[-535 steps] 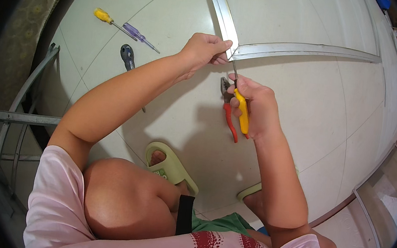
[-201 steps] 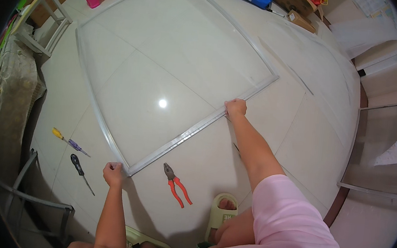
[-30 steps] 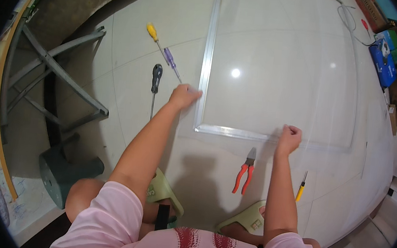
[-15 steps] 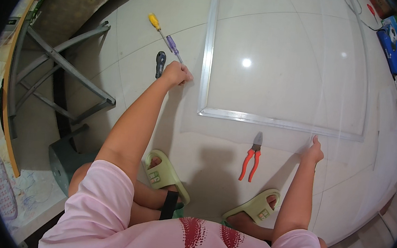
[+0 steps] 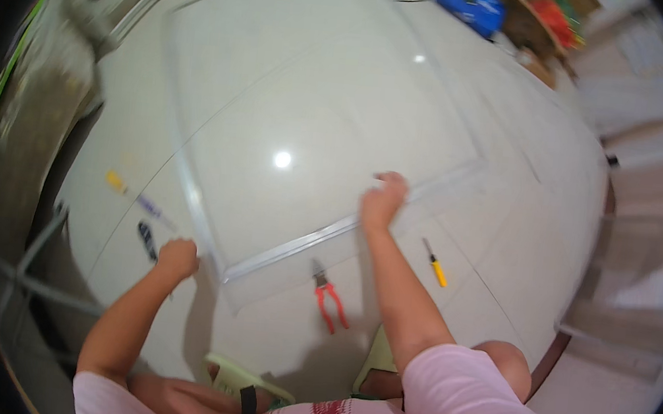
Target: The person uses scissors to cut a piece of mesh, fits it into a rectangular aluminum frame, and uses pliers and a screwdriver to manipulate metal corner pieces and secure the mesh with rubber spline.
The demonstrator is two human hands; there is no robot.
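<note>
A silver metal frame (image 5: 294,249) lies on the floor, with a clear plastic sheet (image 5: 236,300) reaching past its near corner. My left hand (image 5: 179,258) is closed beside that corner; what is in its fingers, if anything, is hidden. Over the frame's near bar is my right hand (image 5: 384,200), blurred, its fingers partly stretched and nothing visible in them. Red-handled pliers (image 5: 327,296) lie between my hands. To the left are a black-handled tool (image 5: 146,240), a purple-handled screwdriver (image 5: 148,204) and a yellow-handled screwdriver (image 5: 116,181). Another yellow-handled screwdriver (image 5: 434,268) lies right of my right forearm.
Folding-table legs (image 5: 30,274) stand at the left edge. A blue package (image 5: 470,6) and other goods lie at the far right. My green slippers (image 5: 239,378) are on the floor below the pliers. Translucent plastic sheeting (image 5: 619,283) is at the right.
The view has swung to the right. My right hand has moved from the sheet's near edge onto the frame's near bar; my left hand stays near the corner, closed.
</note>
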